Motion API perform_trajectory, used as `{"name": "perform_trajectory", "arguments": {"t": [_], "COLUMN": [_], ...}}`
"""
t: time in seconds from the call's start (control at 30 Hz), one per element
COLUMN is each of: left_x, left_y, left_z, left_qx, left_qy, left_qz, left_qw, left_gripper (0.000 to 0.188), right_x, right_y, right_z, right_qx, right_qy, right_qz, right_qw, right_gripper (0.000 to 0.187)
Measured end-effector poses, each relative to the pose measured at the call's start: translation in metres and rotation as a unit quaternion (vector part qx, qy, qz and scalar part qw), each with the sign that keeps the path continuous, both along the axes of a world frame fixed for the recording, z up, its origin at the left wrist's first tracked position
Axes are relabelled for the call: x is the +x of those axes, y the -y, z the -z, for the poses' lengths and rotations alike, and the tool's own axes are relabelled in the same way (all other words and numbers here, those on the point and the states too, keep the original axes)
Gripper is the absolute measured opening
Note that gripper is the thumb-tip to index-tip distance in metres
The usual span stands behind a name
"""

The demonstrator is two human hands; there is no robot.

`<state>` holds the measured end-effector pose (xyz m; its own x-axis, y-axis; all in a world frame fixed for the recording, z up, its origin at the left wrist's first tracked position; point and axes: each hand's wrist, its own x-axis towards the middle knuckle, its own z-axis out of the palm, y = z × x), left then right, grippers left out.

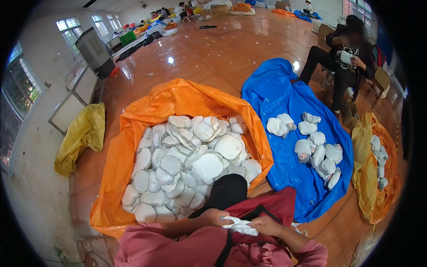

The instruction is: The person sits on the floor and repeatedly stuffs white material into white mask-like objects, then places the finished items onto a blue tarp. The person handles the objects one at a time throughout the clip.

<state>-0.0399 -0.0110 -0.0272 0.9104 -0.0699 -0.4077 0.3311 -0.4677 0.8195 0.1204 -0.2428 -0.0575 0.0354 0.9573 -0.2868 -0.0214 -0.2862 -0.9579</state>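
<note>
Could slip down and land in the big orange plastic bag of flat white round pads if the grip goes loose. Small white soft cloth piece just in front of that bag, pinched between left hand and right hand, fingers closed on it.

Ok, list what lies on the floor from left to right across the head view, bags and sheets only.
Crumpled yellow bag by the wall → big orange bag full of white pads → blue sheet with a smaller scatter of white pieces → yellow-orange bag at the right edge.
</note>
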Motion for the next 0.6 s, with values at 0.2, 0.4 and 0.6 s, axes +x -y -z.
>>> {"name": "perform_trajectory", "arguments": {"t": [0.2, 0.4, 0.6], "left_x": [0.029, 0.082, 0.114], "left_y": [-0.028, -0.052, -0.056], "left_z": [-0.020, -0.024, -0.011], "left_qx": [0.102, 0.224, 0.228], "left_qy": [0.171, 0.290, 0.251], "left_qz": [0.044, 0.029, -0.030], "left_qw": [0.979, 0.930, 0.940], "left_gripper": [0.031, 0.028, 0.026], "right_x": [0.031, 0.056, 0.063], "right_y": [-0.039, -0.073, -0.091], "right_z": [-0.016, -0.016, -0.006], "right_qx": [0.207, 0.171, 0.196], "right_qy": [0.155, 0.146, 0.212], "right_qz": [0.076, 0.163, 0.211], "right_qw": [0.963, 0.961, 0.934], "right_gripper": [0.017, 0.038, 0.040]}}
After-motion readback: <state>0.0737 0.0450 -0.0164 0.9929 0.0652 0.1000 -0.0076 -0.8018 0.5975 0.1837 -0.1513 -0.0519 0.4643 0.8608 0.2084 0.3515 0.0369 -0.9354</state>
